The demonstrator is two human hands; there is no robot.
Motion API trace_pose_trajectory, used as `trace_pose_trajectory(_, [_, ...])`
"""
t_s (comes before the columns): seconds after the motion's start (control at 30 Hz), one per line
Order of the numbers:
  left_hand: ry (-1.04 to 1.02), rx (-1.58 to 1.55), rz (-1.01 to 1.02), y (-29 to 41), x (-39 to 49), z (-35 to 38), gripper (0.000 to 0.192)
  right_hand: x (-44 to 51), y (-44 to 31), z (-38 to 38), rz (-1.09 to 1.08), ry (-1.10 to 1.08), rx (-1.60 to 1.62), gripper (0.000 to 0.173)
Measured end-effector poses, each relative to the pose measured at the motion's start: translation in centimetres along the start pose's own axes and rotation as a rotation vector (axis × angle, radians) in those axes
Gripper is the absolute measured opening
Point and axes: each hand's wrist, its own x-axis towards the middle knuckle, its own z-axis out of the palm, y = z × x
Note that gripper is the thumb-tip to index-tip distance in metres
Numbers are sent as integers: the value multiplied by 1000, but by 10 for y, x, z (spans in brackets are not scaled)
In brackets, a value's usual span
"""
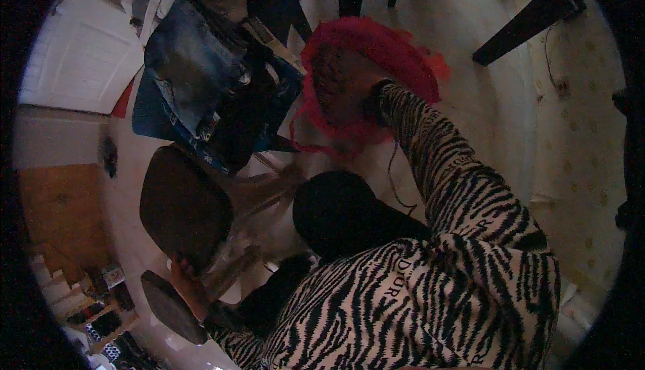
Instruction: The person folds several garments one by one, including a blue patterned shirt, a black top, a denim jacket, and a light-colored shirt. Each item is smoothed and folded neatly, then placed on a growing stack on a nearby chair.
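Observation:
My right hand [367, 79] reaches into a red, bag-like container [347, 30] with a wide round opening. Its fingers are lost in the dark, and I cannot tell whether they hold anything. My left hand [187, 283] touches the near edge of a brown chair seat [184, 209], low on the left; its grip is unclear in the dim light. Beyond that seat lies a heap of dark and blue clothes [201, 68], with denim among them. Zebra-striped sleeves cover both of my arms.
A second brown seat [171, 307] is beside my left forearm. Dark furniture legs [524, 25] stand at the upper right. A white panelled door [83, 50] is at the far left. Below it, a shelf [108, 319] holds several items. A thin cord [392, 173] hangs below the red container.

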Motion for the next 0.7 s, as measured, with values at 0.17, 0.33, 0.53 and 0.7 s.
trace_pose_trajectory(0.17, [-2,-225,-290,16,-6,-2,29,-21,-22,42,-40,-136,-2,34])
trace_pose_trajectory(0.33, [171,-120,-408,44,-32,9,36,-43,-14,53,-12,-191,114,34])
trace_pose_trajectory(0.53, [-65,-114,-267,29,-29,-12,47,-22,35,-11,163,19,610,34])
trace_pose_trajectory(0.7, [111,-152,-344,26,-31,-7,46,10,82,-102,304,-13,1134,35])
